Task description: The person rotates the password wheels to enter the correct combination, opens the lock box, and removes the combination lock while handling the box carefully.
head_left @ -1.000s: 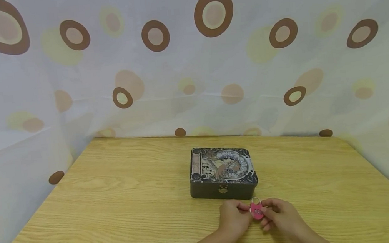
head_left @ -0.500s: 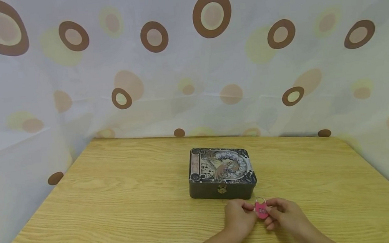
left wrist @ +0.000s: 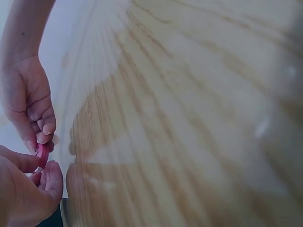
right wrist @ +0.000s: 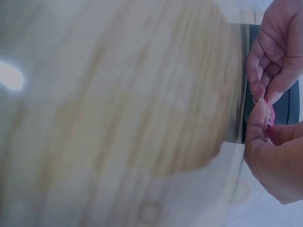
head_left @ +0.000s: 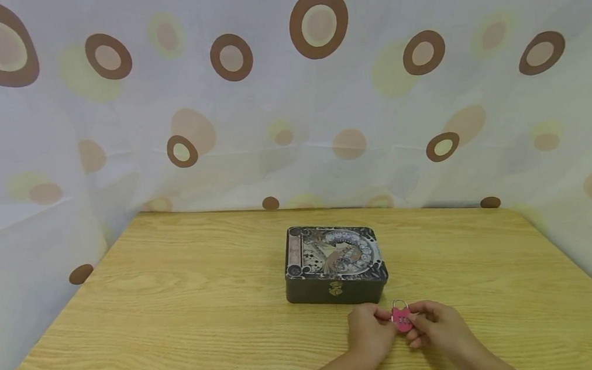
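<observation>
A small pink combination padlock [head_left: 402, 320] with number dials on its face and a metal shackle at the top is held between both hands, in front of the box. My left hand [head_left: 370, 332] pinches its left edge between thumb and fingers. From the other side, my right hand [head_left: 439, 328] grips it with the thumb near the dials. In the left wrist view the padlock [left wrist: 42, 155] shows edge-on between the fingertips; in the right wrist view fingers hide most of it. Whether the shackle is locked cannot be told.
A dark tin box [head_left: 331, 290] with a patterned lid and a gold clasp stands just beyond the hands, lid down. The wooden table [head_left: 180, 312] runs back to a curtain [head_left: 268, 105] printed with circles.
Both hands and the padlock have drifted slightly right in the head view, while the box appears a little further left. The pinch on the padlock looks the same.
</observation>
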{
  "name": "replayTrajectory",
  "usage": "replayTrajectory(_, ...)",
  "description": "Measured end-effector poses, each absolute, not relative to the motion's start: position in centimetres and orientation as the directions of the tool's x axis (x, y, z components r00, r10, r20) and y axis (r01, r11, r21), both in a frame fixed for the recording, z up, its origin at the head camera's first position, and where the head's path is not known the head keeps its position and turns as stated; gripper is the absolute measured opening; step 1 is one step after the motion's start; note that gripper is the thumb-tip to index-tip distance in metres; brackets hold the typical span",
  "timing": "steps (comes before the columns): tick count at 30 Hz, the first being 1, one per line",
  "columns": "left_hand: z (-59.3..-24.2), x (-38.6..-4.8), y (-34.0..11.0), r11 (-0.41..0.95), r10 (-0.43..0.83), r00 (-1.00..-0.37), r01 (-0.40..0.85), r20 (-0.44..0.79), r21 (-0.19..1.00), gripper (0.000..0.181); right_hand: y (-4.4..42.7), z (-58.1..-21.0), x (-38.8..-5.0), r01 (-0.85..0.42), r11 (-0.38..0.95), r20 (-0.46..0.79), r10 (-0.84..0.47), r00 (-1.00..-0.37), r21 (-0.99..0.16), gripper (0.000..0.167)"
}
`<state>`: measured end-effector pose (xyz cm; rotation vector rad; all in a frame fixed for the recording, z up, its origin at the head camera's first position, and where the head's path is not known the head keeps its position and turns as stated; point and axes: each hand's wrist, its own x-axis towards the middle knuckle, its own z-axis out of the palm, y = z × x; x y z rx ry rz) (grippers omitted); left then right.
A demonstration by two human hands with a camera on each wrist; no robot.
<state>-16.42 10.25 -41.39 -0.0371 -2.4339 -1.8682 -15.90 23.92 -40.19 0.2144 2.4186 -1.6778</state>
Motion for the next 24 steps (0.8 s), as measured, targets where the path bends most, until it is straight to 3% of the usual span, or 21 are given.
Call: replayTrajectory(24,-40.9,-17.2,12.4,0.278,-0.071,-0.996,0.031,0.053,0.96,0.011,25.3,-39.8,-16.6,0.225,0.379,-0.213,0.073,-0.974,-0.898,0.034)
